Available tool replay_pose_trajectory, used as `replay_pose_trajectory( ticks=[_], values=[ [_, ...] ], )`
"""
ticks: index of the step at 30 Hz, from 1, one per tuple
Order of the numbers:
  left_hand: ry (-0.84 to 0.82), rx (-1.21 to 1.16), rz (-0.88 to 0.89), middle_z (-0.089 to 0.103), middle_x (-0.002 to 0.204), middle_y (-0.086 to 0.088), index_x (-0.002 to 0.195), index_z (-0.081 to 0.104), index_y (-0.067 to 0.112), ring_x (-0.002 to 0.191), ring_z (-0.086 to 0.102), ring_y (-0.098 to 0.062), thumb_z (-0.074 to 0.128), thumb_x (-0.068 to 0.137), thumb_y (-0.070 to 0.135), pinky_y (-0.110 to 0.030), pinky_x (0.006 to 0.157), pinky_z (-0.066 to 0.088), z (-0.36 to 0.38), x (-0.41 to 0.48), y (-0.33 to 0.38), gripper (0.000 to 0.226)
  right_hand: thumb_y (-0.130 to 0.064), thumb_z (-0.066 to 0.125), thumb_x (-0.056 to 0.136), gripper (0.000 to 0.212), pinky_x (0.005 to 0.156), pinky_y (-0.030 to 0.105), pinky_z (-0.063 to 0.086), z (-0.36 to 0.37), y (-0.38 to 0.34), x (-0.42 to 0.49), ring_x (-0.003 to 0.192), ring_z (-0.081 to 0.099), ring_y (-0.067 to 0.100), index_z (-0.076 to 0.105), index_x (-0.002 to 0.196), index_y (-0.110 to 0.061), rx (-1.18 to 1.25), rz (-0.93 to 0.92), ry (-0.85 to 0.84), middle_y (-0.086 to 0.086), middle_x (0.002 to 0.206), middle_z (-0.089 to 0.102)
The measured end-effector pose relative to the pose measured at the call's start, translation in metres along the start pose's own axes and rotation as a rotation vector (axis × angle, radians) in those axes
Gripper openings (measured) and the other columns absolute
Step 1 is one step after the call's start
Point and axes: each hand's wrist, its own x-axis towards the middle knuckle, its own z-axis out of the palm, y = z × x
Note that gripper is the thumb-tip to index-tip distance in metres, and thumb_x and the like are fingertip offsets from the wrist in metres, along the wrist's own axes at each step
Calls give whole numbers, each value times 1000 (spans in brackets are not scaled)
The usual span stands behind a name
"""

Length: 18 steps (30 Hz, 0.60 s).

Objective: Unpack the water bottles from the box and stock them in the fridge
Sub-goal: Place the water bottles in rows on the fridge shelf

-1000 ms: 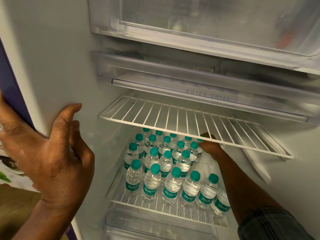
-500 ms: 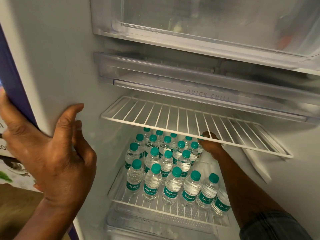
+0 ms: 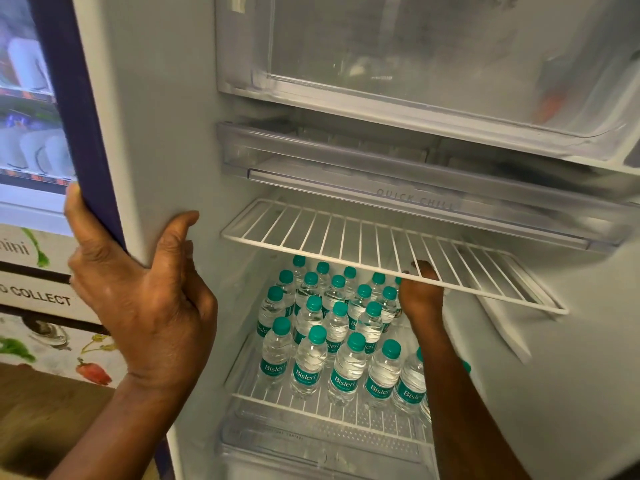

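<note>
Left hand (image 3: 138,306): clamped on the front edge of the fridge (image 3: 162,116) left wall; thumb on the white inner face, fingers round the blue outer face.
Right hand (image 3: 420,294): under the upper wire shelf (image 3: 311,233), at the back right of the bottle group; fingers hidden by the shelf wires, so its grip cannot be told.
Water bottles (image 3: 347,374): upright in close rows on the lower wire shelf (image 3: 263,398); green caps, Bisleri labels; 5 in the front row left of the right forearm.
Tray marked QUICK CHILL (image 3: 346,168): just above the upper wire shelf.
Clear drawer (image 3: 311,448): beneath the lower wire shelf.
Poster reading COLLECT (image 3: 38,296): left of the fridge.
</note>
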Motion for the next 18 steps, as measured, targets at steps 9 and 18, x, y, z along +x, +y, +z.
replay_pose_trajectory(
  ticks=[9,18],
  values=[
    [-113,-19,40,11,164,-38,140,65,16,155,18,-48,59,92,-14,-51,109,31,-16,-5,8,56,-23,50,101,28,105,40,45,4,-26,-112,126,52,26,57,126,-14,75,-357,46,7,134,55],
    [-265,-80,118,20,166,-29,145,59,9,157,18,-44,62,90,-10,-57,120,24,-83,-56,-28,58,-19,56,99,28,115,26,33,10,-52,-242,139,39,9,61,126,-15,238,-478,-155,-1,144,50]
  ],
)
